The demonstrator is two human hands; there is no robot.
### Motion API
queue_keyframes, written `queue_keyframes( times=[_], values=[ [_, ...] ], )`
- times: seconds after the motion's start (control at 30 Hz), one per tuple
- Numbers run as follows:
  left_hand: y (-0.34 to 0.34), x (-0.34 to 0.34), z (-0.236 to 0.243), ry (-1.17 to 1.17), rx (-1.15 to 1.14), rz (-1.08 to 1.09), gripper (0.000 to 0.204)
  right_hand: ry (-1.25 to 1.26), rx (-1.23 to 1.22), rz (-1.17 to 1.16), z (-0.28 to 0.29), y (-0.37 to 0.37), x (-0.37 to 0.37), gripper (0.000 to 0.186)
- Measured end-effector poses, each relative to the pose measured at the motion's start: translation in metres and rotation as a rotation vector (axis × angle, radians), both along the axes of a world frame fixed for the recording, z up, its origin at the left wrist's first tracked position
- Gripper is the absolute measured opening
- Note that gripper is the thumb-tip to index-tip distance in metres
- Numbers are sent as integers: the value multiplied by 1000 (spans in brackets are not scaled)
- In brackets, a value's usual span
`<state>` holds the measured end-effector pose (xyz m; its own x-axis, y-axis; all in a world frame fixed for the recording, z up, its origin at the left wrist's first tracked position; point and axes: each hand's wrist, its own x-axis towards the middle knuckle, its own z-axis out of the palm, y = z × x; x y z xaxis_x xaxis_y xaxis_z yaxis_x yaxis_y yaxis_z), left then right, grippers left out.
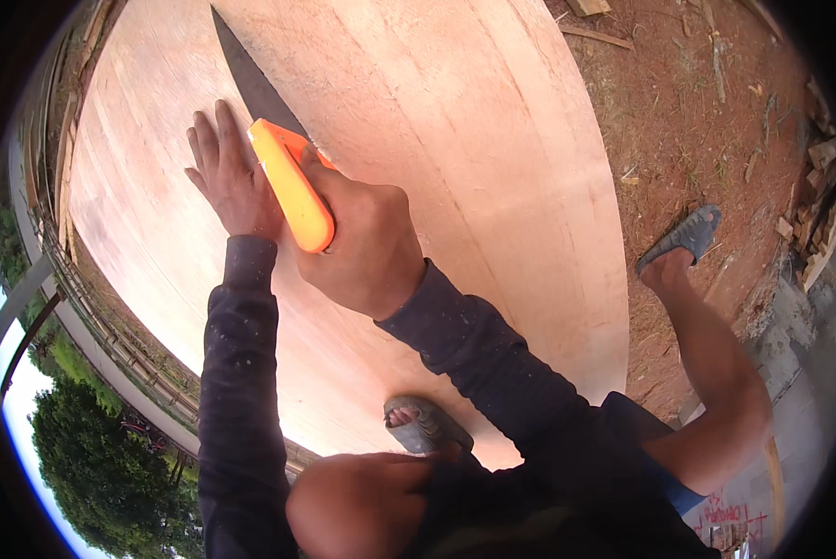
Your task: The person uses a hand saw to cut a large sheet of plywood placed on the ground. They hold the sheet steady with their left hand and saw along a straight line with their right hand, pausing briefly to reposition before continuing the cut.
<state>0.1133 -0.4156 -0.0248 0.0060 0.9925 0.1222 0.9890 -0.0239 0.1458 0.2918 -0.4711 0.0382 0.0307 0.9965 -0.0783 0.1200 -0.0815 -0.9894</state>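
Observation:
My right hand [362, 242] is closed round the orange handle [292, 191] of a handsaw. The saw's dark, tapering blade [255, 74] points toward the upper edge of the view, lying along a line in a large pale plywood sheet [492, 186]; I cannot tell how deep it sits. My left hand [231, 182] rests palm down on the plywood just left of the saw, fingers stretched out and slightly apart.
My sandalled left foot [418, 424] is on the sheet, my right [679, 238] on reddish dirt [669, 112]. Scrap wood [823, 196] lies at far right beside grey concrete [800, 345]. Long strips [138, 335] run along the left, beyond which stand trees [101, 456].

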Motion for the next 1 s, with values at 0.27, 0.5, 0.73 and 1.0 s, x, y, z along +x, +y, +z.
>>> queue_keyframes(
  times=[0.27, 0.5, 0.73, 1.0],
  values=[
    [-11, 23, 11, 74, 86, 34, 50, -168, 52, -202, 21, -1, -15, 10],
    [-20, 20, 10, 13, -10, 88, 53, -256, -90, -208, 69, -101, -9, 6],
    [-20, 26, 11, -1, -4, 90, 53, -460, -302, -151, 178, -252, 38, 17],
    [-19, 20, 9, 16, -41, 104, 55, -316, -147, -132, 81, -65, -14, 9]
  ],
)
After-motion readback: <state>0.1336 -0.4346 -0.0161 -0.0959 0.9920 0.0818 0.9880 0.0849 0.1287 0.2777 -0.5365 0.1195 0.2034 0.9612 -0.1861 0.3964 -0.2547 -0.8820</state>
